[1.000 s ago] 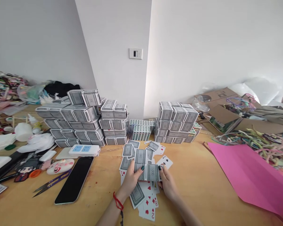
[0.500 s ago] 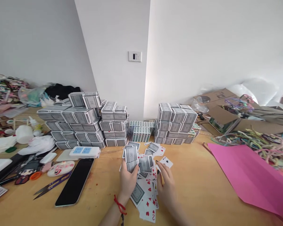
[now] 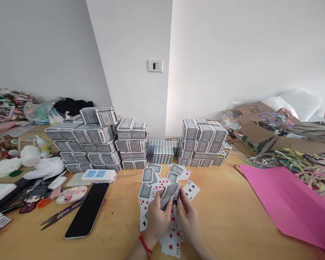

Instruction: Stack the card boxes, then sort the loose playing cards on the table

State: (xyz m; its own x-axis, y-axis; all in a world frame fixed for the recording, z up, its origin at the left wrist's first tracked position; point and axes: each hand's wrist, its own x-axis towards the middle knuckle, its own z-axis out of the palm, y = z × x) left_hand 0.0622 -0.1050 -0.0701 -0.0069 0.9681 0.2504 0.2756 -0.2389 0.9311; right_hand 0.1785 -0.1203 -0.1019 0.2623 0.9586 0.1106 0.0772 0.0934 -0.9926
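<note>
Both my hands are raised just above a wooden table [image 3: 227,213], together gripping a small stack of playing cards [image 3: 169,194] with grey patterned backs. My left hand [image 3: 157,220], with a red string at the wrist, wraps the stack from the left. From the right, my right hand [image 3: 188,216] closes its fingers on the stack's edge. Loose cards [image 3: 162,180] lie scattered under and beyond the hands, some face up with red pips, and a black clubs card [image 3: 191,189] is beside them.
Stacked card boxes stand at the back left [image 3: 97,141] and back right [image 3: 203,142]. A black phone [image 3: 88,209], scissors [image 3: 61,215] and a white power strip [image 3: 99,176] lie to the left. A pink sheet [image 3: 284,202] and cardboard boxes [image 3: 260,133] with coloured strings sit to the right.
The cards that were spread between my hands are now squared into one compact stack. Both hands have drawn closer together and nearer to me.
</note>
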